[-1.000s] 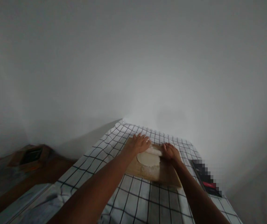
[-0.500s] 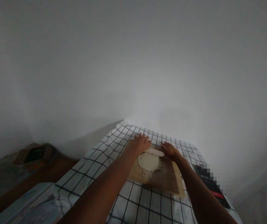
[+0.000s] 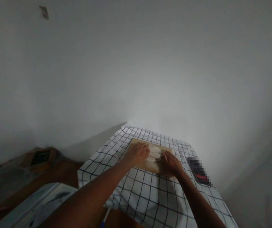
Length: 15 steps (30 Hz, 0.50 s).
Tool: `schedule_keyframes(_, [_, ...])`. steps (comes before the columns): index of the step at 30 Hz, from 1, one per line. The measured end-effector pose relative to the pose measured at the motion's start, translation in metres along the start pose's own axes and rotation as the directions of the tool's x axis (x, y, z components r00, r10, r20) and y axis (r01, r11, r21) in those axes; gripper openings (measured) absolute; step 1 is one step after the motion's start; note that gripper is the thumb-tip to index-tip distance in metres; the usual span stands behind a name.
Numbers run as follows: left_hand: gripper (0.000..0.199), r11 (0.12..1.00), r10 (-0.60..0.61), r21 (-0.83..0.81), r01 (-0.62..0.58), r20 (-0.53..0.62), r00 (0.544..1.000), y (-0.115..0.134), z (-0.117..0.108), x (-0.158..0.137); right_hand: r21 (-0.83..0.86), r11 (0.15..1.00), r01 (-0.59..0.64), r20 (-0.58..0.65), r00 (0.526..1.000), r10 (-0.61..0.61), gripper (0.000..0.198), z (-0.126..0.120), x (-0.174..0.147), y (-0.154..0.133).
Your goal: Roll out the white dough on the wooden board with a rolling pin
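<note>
Dough [image 3: 154,149] is lying flat on a board [image 3: 153,168], on a desk covered by checked cloth [image 3: 147,186]. A pale pin [image 3: 154,155] is crossing it between our hands. Our left hand [image 3: 139,154] is resting over one end, our right hand [image 3: 172,162] over the other; fingers are bending, but we cannot tell whether either grip is wrapping the pin or only pressing down.

We are judging the dough soft, light and easily torn, perhaps sticking where flour is thin; the pin seems stiff, so we are favouring its ends, pressing evenly.

Compared with half a second ago, our hands and the pin are sitting nearer us: dough is now showing beyond the pin, and the board's far edge is showing past our fingers.
</note>
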<state>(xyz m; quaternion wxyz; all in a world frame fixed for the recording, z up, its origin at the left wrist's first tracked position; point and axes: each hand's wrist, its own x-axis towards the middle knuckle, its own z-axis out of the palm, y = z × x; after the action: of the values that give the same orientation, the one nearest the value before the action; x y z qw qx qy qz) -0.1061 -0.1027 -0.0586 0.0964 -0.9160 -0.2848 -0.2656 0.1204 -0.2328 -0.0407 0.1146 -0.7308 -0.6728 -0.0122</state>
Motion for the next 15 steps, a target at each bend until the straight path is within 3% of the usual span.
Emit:
schedule_keyframes(4, [0.049, 1.000, 0.011, -0.019, -0.011, 0.002, 1.000, 0.011, -0.013, -0.035, -0.028, 0.999, 0.022, -0.028, 0.999, -0.023, 0.052, 0.003, -0.030, -0.009])
schedule_keyframes(7, [0.050, 0.999, -0.022, -0.046, 0.024, 0.048, 0.999, 0.017, -0.022, -0.041, -0.038, 0.999, -0.025, -0.023, 0.999, 0.025, 0.054, 0.006, -0.035, -0.013])
schedule_keyframes(15, [0.043, 0.969, -0.241, -0.002, 0.246, 0.189, 0.952, 0.019, -0.026, 0.023, -0.074, 0.981, -0.180, -0.011, 0.984, 0.180, 0.058, -0.003, 0.023, -0.002])
